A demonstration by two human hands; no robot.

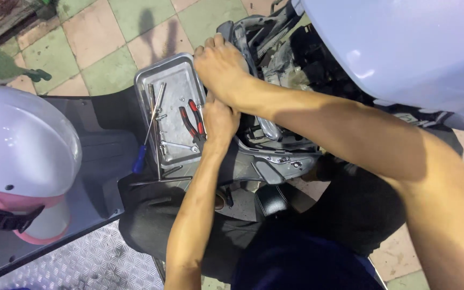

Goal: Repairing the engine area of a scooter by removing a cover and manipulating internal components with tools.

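The opened scooter body (275, 134), a dark grey plastic frame with its innards bare, sits at the centre, just right of a metal tray. The right hand (222, 67) lies flat, palm down, over the frame's upper edge, fingers curled over the rim and gripping it, the forearm running in from the lower right. The left hand (219, 121) comes up from below, wrist straight, pressed against the frame's left edge beneath the right wrist; whether it is clenched on anything cannot be told (the right arm covers its fingers).

The metal tray (174, 72) is shiny, rectangular with rounded corners, resting on the black footboard (103, 145). In it lie red-handled pliers (193, 119), a spanner (181, 146) and small screws. A blue-handled screwdriver (147, 137) leans across its left rim. A glossy pale lilac panel (404, 48) fills the upper right; another rounded one (20, 139) sits left.
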